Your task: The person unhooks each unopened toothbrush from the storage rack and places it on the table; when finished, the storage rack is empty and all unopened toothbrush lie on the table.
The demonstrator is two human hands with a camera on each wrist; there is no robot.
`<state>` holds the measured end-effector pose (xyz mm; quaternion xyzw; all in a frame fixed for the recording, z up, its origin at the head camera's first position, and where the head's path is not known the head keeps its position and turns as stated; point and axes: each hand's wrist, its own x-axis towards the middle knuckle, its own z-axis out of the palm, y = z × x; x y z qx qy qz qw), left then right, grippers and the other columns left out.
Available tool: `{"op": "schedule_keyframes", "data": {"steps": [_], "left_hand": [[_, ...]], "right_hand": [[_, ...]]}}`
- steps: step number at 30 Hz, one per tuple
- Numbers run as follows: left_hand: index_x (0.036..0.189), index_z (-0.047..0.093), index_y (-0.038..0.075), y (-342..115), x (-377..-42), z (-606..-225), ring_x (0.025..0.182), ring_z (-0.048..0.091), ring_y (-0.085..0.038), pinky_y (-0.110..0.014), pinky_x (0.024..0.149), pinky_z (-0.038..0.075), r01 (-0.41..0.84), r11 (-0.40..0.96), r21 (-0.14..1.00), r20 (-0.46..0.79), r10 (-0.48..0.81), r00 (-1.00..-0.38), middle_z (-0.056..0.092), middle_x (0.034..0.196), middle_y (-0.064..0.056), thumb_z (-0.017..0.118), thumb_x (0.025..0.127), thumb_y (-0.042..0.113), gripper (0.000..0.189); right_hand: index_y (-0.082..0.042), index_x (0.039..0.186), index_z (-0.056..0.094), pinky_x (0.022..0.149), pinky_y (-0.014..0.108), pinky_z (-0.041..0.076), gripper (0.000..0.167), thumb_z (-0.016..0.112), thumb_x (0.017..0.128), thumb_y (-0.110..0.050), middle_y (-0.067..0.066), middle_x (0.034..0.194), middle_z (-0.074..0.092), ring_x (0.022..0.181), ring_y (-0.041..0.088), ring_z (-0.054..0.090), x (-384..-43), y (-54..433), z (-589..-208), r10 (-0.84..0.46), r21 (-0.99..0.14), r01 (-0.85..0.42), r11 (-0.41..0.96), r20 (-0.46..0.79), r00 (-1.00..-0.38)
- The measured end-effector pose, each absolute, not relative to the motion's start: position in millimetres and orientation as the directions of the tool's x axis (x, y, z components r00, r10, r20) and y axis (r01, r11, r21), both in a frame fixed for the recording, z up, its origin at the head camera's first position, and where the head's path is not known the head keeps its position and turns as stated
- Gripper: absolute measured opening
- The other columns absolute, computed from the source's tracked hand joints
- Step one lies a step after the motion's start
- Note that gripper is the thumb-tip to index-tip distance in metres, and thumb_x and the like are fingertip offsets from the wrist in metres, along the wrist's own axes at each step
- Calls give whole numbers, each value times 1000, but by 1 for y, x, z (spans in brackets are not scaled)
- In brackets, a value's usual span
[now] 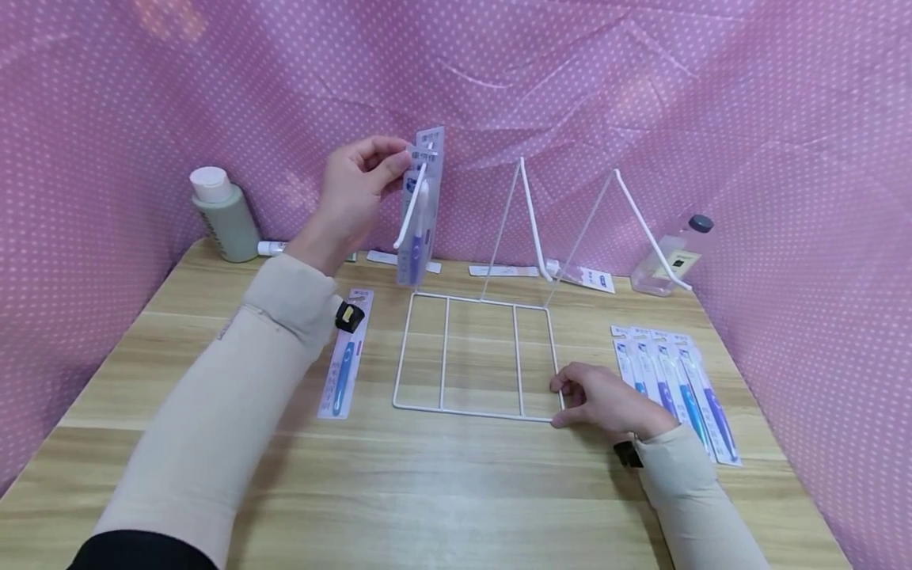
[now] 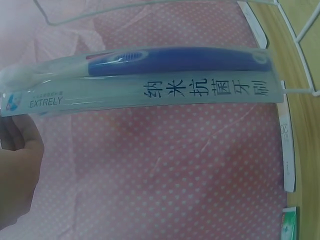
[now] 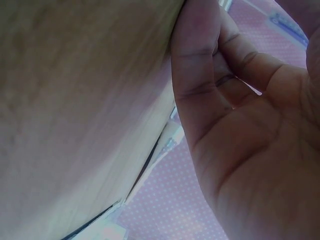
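Observation:
A white wire rack (image 1: 479, 411) with a flat base and three hook arms stands on the table. My left hand (image 1: 359, 186) pinches the top of a packaged toothbrush (image 2: 175, 62), which has a purple handle and hangs upright at the rack's left arm. Another toothbrush pack (image 1: 435, 138) shows close behind it on the same arm. At the base's front right corner, my right hand (image 1: 602, 400) grips the wire between thumb and fingers. In the right wrist view, the fingers (image 3: 195, 75) hide most of that wire.
Several packaged toothbrushes (image 1: 663, 380) lie fanned at the right, and one blue toothbrush pack (image 1: 345, 356) lies left of the rack. Along the back are a green bottle (image 1: 231, 222), a clear bottle (image 1: 666, 257), a tube (image 1: 587, 277) and flat boxes (image 1: 502, 271). A pink dotted curtain (image 1: 499, 63) hangs behind.

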<state>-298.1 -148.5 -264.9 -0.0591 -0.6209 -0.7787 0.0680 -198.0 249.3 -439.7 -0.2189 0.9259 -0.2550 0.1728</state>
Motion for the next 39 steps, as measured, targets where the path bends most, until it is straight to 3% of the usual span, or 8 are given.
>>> {"op": "schedule_keyframes", "data": {"steps": [6,17,33,39], "left_hand": [[113,74,7,-159,-272,-265,102,66,-16,-26,98,57,202,-127,971,204,2,-979,69,108,-4,73,99,16,17],[107,75,6,-166,-221,-266,84,62,-14,-21,76,61,298,-104,949,307,78,-949,69,95,-5,73,99,13,11],[105,76,11,-169,-171,-253,84,61,-15,-24,80,57,345,-63,937,350,130,-928,70,94,-4,71,100,7,8],[105,74,6,-177,-172,-248,84,62,-14,-22,77,58,328,-218,919,356,105,-928,70,94,-5,72,98,6,7]], "right_hand": [[-11,109,69,72,26,50,42,93,81,-31,-3,90,66,81,13,59,-198,249,-439,-492,-549,-313,775,-212,-844],[-11,109,69,72,26,50,43,94,80,-30,-2,91,66,81,14,59,-198,248,-439,-484,-540,-309,783,-215,-848],[-12,109,69,72,27,50,43,94,80,-31,-3,91,66,81,13,58,-197,248,-441,-492,-533,-321,783,-214,-844],[-11,110,69,75,27,51,43,94,80,-29,-2,91,66,82,13,59,-198,249,-439,-494,-534,-327,780,-203,-845]]}}
